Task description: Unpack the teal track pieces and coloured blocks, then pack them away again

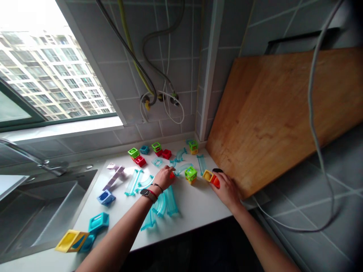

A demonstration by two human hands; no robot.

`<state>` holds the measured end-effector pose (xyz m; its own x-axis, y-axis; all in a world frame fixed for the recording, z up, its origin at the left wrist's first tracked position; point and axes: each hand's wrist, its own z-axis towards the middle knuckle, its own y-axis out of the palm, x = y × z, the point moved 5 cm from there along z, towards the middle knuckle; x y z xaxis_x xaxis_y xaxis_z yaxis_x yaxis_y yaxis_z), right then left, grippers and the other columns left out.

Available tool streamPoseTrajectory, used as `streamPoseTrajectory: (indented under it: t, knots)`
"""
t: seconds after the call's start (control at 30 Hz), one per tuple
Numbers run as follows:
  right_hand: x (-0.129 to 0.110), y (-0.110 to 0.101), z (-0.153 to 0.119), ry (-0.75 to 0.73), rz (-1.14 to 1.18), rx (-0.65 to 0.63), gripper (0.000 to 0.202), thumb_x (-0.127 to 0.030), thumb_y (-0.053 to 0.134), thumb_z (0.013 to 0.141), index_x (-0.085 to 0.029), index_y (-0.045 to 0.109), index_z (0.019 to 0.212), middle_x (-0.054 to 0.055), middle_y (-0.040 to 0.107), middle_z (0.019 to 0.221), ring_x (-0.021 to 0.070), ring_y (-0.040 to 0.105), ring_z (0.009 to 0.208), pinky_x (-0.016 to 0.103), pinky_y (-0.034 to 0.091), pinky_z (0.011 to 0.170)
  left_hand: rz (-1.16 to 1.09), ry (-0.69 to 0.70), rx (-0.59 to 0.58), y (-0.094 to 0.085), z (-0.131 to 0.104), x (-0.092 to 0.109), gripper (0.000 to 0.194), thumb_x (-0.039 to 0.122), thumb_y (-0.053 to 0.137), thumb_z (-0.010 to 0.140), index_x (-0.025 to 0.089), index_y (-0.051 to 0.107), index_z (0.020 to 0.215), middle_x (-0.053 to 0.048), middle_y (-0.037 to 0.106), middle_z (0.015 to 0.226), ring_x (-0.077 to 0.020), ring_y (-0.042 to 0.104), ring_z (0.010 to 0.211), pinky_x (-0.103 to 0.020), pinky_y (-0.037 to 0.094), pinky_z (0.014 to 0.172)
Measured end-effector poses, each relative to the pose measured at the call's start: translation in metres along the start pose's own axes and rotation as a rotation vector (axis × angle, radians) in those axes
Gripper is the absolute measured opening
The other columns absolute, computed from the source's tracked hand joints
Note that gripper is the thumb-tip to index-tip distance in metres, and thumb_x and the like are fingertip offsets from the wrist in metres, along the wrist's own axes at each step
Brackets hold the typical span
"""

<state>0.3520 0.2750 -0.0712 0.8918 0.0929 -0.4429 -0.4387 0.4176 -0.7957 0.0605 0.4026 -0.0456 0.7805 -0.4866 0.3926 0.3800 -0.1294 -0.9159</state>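
My left hand [163,178], with a watch at its wrist, is closed over a small red block [172,175], most of which the fingers hide. To the right, my right hand [226,189] grips an orange block [216,182] low over the counter. A yellow block [208,175] adjoins the orange one. Between my hands stands a green block [191,173] on top of a yellow one. Clear blue track pieces, among them a straight track [171,200] and a curved track [160,206], lie around and below my left hand.
Green, red and blue blocks [138,161] stand along the back of the white counter [204,209]. Purple blocks [114,176] and a yellow block [70,240] are near the sink [53,215]. A wooden board [272,113] leans at right; a grey cable [312,113] hangs before it.
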Motion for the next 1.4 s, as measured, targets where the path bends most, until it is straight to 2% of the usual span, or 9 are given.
streamPoseTrajectory:
  t: [0.13, 0.27, 0.47, 0.57, 0.7, 0.83, 1.03, 1.2, 1.4]
  knots:
    - [0.008, -0.010, -0.004, 0.140, 0.218, 0.100, 0.047, -0.044, 0.070, 0.086, -0.019, 0.060, 0.124, 0.016, 0.068, 0.118, 0.0341, 0.065, 0.109, 0.049, 0.053, 0.096, -0.088, 0.015, 0.056, 0.001, -0.001, -0.008, 0.034, 0.027, 0.072, 0.088, 0.019, 0.071, 0.121, -0.011, 0.067, 0.118, -0.0237, 0.069, 0.096, -0.042, 0.057, 0.091]
    - [0.006, -0.018, -0.013, 0.376, 0.622, 0.181, 0.051, -0.051, 0.074, 0.082, -0.019, 0.056, 0.117, 0.013, 0.069, 0.108, 0.0297, 0.068, 0.092, 0.042, 0.056, 0.081, -0.219, 0.018, 0.165, 0.002, -0.008, -0.013, 0.037, 0.023, 0.067, 0.088, 0.026, 0.072, 0.124, -0.010, 0.063, 0.122, -0.0237, 0.069, 0.096, -0.040, 0.056, 0.093]
    - [-0.067, -0.014, -0.033, 0.407, 1.181, 0.084, 0.043, -0.044, 0.076, 0.084, -0.024, 0.057, 0.117, 0.005, 0.069, 0.104, 0.0217, 0.067, 0.085, 0.031, 0.055, 0.072, -0.478, -0.013, 0.330, 0.000, -0.015, -0.021, 0.035, 0.031, 0.065, 0.092, 0.024, 0.071, 0.126, -0.012, 0.061, 0.120, -0.0271, 0.065, 0.109, -0.048, 0.052, 0.102]
    - [-0.107, -0.005, -0.037, 0.411, 1.401, -0.012, 0.038, -0.041, 0.074, 0.087, -0.026, 0.057, 0.117, 0.005, 0.069, 0.108, 0.0220, 0.069, 0.087, 0.033, 0.057, 0.073, -0.643, -0.022, 0.366, -0.003, -0.015, -0.024, 0.045, 0.033, 0.065, 0.092, 0.026, 0.062, 0.136, -0.011, 0.063, 0.125, -0.0256, 0.065, 0.112, -0.044, 0.055, 0.099]
    - [-0.136, 0.009, -0.024, 0.491, 1.658, -0.105, 0.033, -0.043, 0.071, 0.089, -0.028, 0.057, 0.115, 0.005, 0.071, 0.114, 0.0266, 0.073, 0.098, 0.039, 0.060, 0.076, -0.824, -0.067, 0.400, -0.007, -0.017, -0.027, 0.041, 0.038, 0.060, 0.096, 0.025, 0.061, 0.135, -0.012, 0.062, 0.129, -0.0241, 0.066, 0.115, -0.039, 0.057, 0.096]
    - [-0.152, 0.020, 0.000, 0.486, 1.737, -0.139, 0.027, -0.039, 0.074, 0.086, -0.028, 0.060, 0.108, 0.002, 0.074, 0.108, 0.0246, 0.072, 0.103, 0.039, 0.059, 0.085, -0.946, -0.145, 0.405, -0.011, -0.014, -0.026, 0.038, 0.046, 0.063, 0.094, 0.024, 0.070, 0.123, -0.012, 0.062, 0.126, -0.0233, 0.070, 0.103, -0.030, 0.061, 0.075]
    - [-0.167, 0.024, 0.035, 0.560, 1.912, -0.121, 0.023, -0.042, 0.074, 0.084, -0.028, 0.063, 0.097, 0.002, 0.076, 0.102, 0.0272, 0.069, 0.114, 0.042, 0.057, 0.091, -1.172, -0.305, 0.463, -0.020, 0.000, -0.026, 0.044, 0.054, 0.068, 0.088, 0.025, 0.064, 0.122, -0.008, 0.070, 0.110, -0.0178, 0.070, 0.080, -0.023, 0.056, 0.058]
    - [-0.179, 0.036, 0.063, 0.713, 1.955, -0.176, 0.022, -0.042, 0.072, 0.081, -0.026, 0.064, 0.093, 0.003, 0.076, 0.095, 0.0267, 0.069, 0.111, 0.041, 0.056, 0.090, -1.406, -0.400, 0.430, -0.020, 0.010, -0.030, 0.045, 0.057, 0.069, 0.086, 0.024, 0.060, 0.114, -0.007, 0.071, 0.101, -0.0192, 0.072, 0.080, -0.029, 0.058, 0.063]
    - [-0.182, 0.071, 0.088, 0.830, 1.881, -0.149, 0.029, -0.044, 0.071, 0.077, -0.024, 0.063, 0.097, 0.002, 0.077, 0.093, 0.0215, 0.072, 0.092, 0.034, 0.058, 0.078, -1.569, -0.413, 0.455, -0.032, 0.012, -0.039, 0.042, 0.057, 0.067, 0.088, 0.026, 0.055, 0.114, -0.008, 0.068, 0.114, -0.0204, 0.072, 0.091, -0.041, 0.060, 0.083]
